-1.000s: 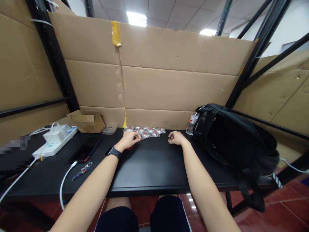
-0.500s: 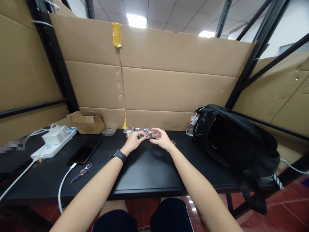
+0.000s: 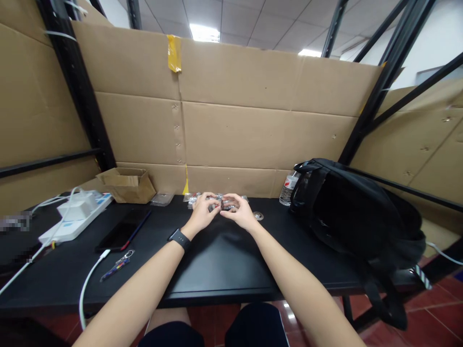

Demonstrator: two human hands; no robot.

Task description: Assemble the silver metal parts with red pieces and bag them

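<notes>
My left hand, with a dark watch on its wrist, is curled at the far middle of the table. Its thumb and fingers close on something small that I cannot make out. Fingertip to fingertip beside it, my right hand is also closed round something small and shiny, mostly hidden by the fingers. Just behind both hands lie several small clear plastic packets with red and silver bits in them. To the right of my right hand rests a small round clear piece.
A cardboard box, a flat clear packet, a power strip, a phone and a keyring lie left on the black table. A bottle and black backpack stand right. Cardboard walls the back.
Both hands have drawn closer together, fingertips nearly meeting. The left fingers have curled in more, and the round clear piece by the right hand shows more fully. The view has shifted slightly.
</notes>
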